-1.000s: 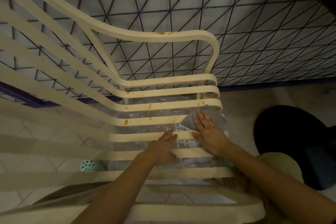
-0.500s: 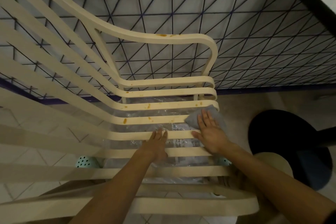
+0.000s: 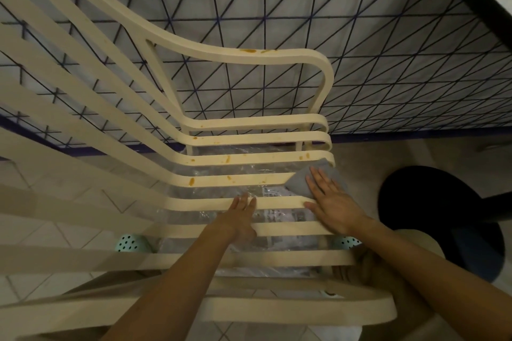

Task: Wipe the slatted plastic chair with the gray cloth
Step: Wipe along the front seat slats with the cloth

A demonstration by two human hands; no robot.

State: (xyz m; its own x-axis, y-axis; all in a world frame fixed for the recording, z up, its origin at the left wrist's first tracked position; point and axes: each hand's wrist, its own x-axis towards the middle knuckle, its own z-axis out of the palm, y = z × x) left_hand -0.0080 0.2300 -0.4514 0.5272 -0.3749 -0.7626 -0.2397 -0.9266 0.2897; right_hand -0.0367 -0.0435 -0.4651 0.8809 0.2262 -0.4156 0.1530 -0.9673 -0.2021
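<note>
The gray cloth [image 3: 300, 183] lies flat at the right-hand end of the seat slats of the slatted plastic chair [image 3: 249, 122]. It is pinned under the right hand [image 3: 333, 202], whose fingers are straight and spread and press down, not curled round the fabric. The left hand [image 3: 240, 214] is also flat, fingers straight and close together, resting on the next slat nearer the person and holding nothing. The slats run left to right in this view, and the orange-brown stains [image 3: 191, 181] sit on the same slat the cloth covers, to the cloth's left. The next stroke should therefore travel leftward along that slat's length, with the right hand as the working one. A second smear [image 3: 227, 158] marks the slat beyond. What shines below the slats is probably a clear plastic sheet [image 3: 210, 174], though the glare makes that uncertain.
</note>
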